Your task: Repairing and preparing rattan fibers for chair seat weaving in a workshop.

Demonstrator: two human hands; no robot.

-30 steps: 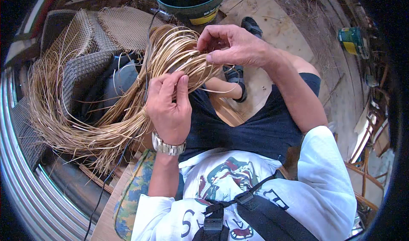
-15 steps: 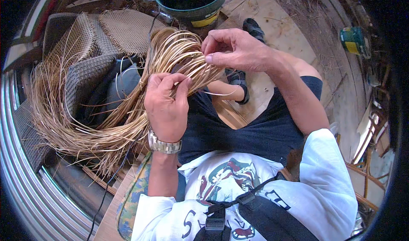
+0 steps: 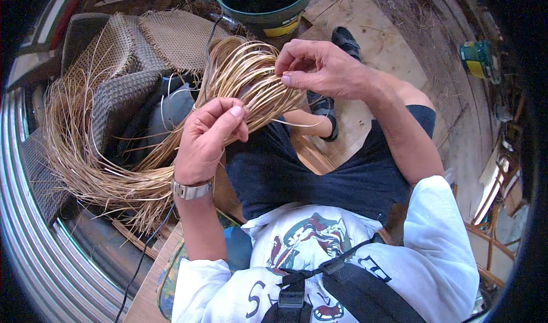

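A large looped bundle of thin tan rattan strands (image 3: 251, 66) lies at my left knee, its long loose tail curving off to the left. My right hand (image 3: 328, 71) is at the bundle's right edge, thumb and forefinger pinched on a rattan strand. Over the bundle's near side, my left hand (image 3: 206, 137) has thumb and forefinger pressed together, with the other fingers curled. Whatever it pinches, if anything, is too small to make out. A metal-banded wristwatch (image 3: 192, 190) is on my left wrist.
Woven cane sheets (image 3: 177, 40) and a grey woven piece (image 3: 123, 103) are piled at the left. Beyond the bundle stands a dark green bucket (image 3: 262, 12). A green and yellow container (image 3: 478, 60) sits far right. Corrugated metal (image 3: 57, 254) borders the near left.
My left hand has moved left and slightly down, away from the strands and from my right hand. The right hand stays at the bundle's edge. The whole view has shifted slightly.
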